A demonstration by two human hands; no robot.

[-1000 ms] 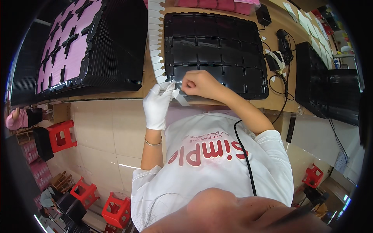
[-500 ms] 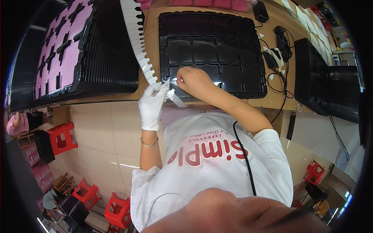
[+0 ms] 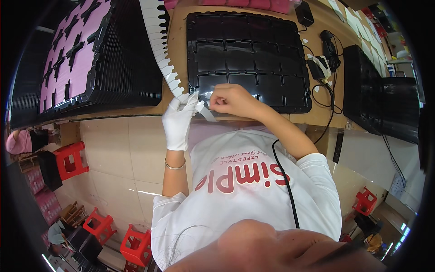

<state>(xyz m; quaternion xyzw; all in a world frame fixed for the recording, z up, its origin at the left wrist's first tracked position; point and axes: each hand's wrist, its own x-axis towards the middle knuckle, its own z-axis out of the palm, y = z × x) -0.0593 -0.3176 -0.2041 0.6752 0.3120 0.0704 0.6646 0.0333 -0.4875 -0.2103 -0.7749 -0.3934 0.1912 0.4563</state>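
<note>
Two hands meet at the near edge of the bench, both on a white notched strip (image 3: 168,68). Strip runs from the far edge, between the two trays, down toward the person, w/ its near end at the hands. Left hand (image 3: 177,122), in a white glove, is closed around the strip's near end, fingers pointing far. Right hand (image 3: 231,99), bare, is curled w/ fingertips pinched on a small white piece (image 3: 206,112) that hangs off the strip end, just right of the glove. Hands sit close together, nearly touching.

Right of the strip lies a black moulded tray (image 3: 249,54), empty compartments facing up; right hand rests over its near edge. Left of the strip stands a stack of black trays (image 3: 122,68), top one filled w/ pink parts (image 3: 74,59). Bench (image 3: 179,36) is tan wood. Far right on it: black cables (image 3: 326,68) and a dark box (image 3: 380,99).

Below the bench, pale tiled floor w/ red stools (image 3: 72,158) at left and near left. Another person in pink sleeve (image 3: 18,140) shows at the left rim.
</note>
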